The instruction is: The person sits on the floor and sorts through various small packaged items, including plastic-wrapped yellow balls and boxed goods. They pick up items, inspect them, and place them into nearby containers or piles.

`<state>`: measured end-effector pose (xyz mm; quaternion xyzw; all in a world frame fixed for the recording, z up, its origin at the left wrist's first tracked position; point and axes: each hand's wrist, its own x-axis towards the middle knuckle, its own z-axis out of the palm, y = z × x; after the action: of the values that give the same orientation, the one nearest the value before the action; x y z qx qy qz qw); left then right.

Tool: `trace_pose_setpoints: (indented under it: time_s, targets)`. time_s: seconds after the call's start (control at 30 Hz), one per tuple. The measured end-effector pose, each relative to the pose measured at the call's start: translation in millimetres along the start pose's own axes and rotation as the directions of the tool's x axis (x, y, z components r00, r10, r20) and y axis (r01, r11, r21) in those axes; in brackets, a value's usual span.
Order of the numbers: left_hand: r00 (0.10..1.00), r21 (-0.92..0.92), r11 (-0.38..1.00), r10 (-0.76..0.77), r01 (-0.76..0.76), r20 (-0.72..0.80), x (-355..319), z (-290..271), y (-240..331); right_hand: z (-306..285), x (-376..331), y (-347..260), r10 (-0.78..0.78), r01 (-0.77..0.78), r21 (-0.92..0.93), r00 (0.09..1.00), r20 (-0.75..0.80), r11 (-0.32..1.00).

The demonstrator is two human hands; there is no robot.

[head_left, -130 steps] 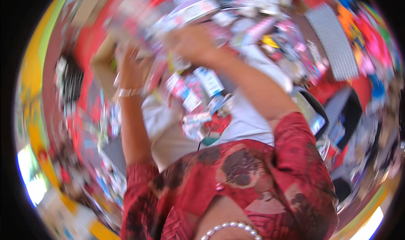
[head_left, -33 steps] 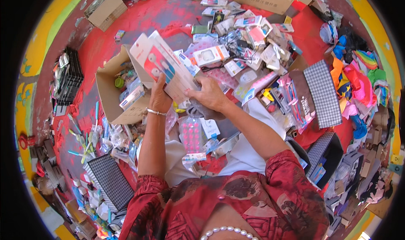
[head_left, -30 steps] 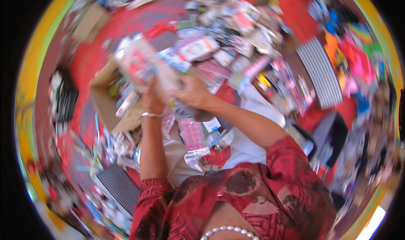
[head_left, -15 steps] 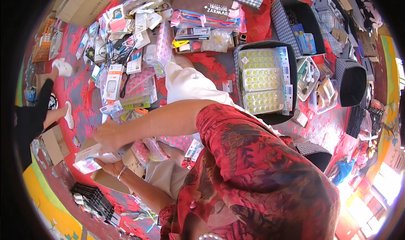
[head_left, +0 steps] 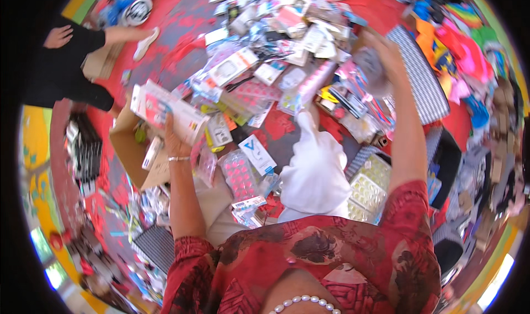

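Observation:
My left hand (head_left: 174, 142) grips a white flat box (head_left: 165, 111) with a pink and red picture, tilted above an open brown carton (head_left: 126, 145). Out to the right, my right hand (head_left: 386, 53) is blurred, with its fingers curled round a grey, see-through bundle (head_left: 369, 70); its exact kind cannot be made out. That hand is beside a heap of small boxed goods (head_left: 292, 21). Below the left hand's box lie a white box with a blue mark (head_left: 257, 154) and a clear pack of pink round pieces (head_left: 239, 176).
A black-and-white checked lid (head_left: 422, 76) lies right of my right hand. Green round-celled packs (head_left: 369, 190) sit in a checked bin near my right arm. Bright bags (head_left: 464, 54) are piled at far right. Another person (head_left: 66, 65) stands at far left.
My view has swung left to right across the heap. My right hand has left the white box and moved far right with the grey bundle; my left hand still holds the box, now raised.

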<state>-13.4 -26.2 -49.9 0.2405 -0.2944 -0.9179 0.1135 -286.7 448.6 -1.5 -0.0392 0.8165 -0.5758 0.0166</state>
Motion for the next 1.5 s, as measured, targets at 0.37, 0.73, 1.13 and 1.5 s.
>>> trace_pose_setpoints:
  time_s: [0.37,0.73,1.13,1.5]
  targets:
    - [0.989,0.174,0.984,-0.011,0.037,-0.148,7,-3,-7,-75,-50,150,0.292,-0.347,-0.203,0.921,-0.256,0.915]
    - [0.964,0.276,0.961,0.055,0.019,-0.259,15,-9,-19,-135,26,152,0.212,-0.251,-0.175,0.953,-0.215,0.952]
    - [0.971,0.276,0.960,0.010,0.058,-0.239,-13,25,-20,190,-46,-41,0.067,-0.032,-0.059,0.516,0.854,0.998]
    - [0.932,0.656,0.732,0.342,-0.184,-0.120,-23,17,21,329,-88,-82,0.170,-0.057,-0.163,0.156,0.973,0.985]
